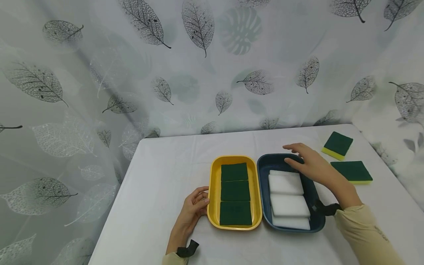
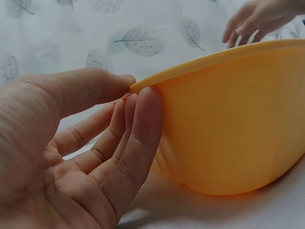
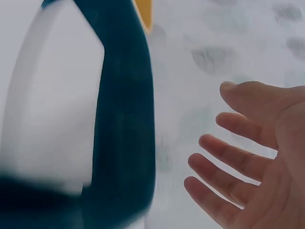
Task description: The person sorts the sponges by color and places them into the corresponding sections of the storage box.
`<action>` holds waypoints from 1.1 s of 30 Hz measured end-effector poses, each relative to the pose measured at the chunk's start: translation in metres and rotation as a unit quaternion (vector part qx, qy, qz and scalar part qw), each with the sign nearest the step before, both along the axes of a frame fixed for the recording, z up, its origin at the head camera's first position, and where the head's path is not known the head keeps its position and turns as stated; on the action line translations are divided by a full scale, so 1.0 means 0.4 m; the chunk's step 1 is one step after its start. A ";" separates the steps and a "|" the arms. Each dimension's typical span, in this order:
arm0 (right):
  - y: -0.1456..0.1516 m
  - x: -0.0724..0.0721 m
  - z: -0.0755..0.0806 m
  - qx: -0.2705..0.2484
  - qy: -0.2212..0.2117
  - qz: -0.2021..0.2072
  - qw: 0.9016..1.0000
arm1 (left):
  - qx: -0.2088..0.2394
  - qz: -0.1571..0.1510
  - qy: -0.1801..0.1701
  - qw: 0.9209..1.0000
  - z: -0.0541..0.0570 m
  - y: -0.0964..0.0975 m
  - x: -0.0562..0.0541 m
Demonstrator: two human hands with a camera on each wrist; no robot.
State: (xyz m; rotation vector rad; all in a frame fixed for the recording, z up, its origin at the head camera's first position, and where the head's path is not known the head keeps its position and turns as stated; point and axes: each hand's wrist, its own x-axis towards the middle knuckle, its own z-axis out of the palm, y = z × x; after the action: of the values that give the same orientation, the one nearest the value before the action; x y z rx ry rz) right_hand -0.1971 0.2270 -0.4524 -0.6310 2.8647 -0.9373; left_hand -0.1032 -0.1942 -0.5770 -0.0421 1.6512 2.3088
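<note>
My left hand point(image 1: 193, 206) holds the left rim of a yellow tray point(image 1: 215, 184); in the left wrist view the thumb lies on the rim and the fingertips sit under it. Three dark green scouring sponges point(image 1: 235, 191) lie in a column inside that tray. To its right stands a dark blue tray point(image 1: 264, 191) with several white sponges point(image 1: 288, 183), some overlapping. Over the blue tray's far right part hovers my right hand point(image 1: 309, 163), fingers spread and holding nothing. The right wrist view shows this hand point(image 3: 257, 152) apart from the blue rim.
Right of the blue tray, two green and yellow sponges lie on the white table: one farther back point(image 1: 338, 143), one nearer point(image 1: 352, 171). A leaf-patterned curtain point(image 1: 185, 99) hangs behind the table and along its left side.
</note>
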 end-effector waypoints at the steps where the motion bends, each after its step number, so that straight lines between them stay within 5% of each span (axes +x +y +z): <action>1: 0.014 0.004 -0.003 -0.005 0.000 -0.011 1.000 | 0.000 0.000 0.000 1.000 0.000 0.000 0.000; 15: 0.156 0.048 -0.051 -0.032 0.008 -0.121 0.992 | -0.002 -0.002 -0.002 1.000 0.005 -0.001 0.002; 23: 0.211 0.067 -0.077 -0.042 -0.001 -0.214 0.976 | -0.009 -0.001 -0.003 1.000 0.006 -0.002 0.001; 28: 0.231 0.081 -0.097 -0.068 0.006 -0.283 0.957 | -0.010 -0.001 -0.005 1.000 0.005 -0.004 0.000; 33: 0.253 0.092 -0.128 -0.088 0.008 -0.399 0.913 | -0.008 -0.001 -0.010 1.000 0.001 -0.001 0.002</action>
State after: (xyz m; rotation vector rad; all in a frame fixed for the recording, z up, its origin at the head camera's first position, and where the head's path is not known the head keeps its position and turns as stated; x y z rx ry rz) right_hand -0.1602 0.3282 -0.5037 0.6098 3.0768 -1.2588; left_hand -0.1023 -0.1948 -0.5765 -0.0670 1.6602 2.2867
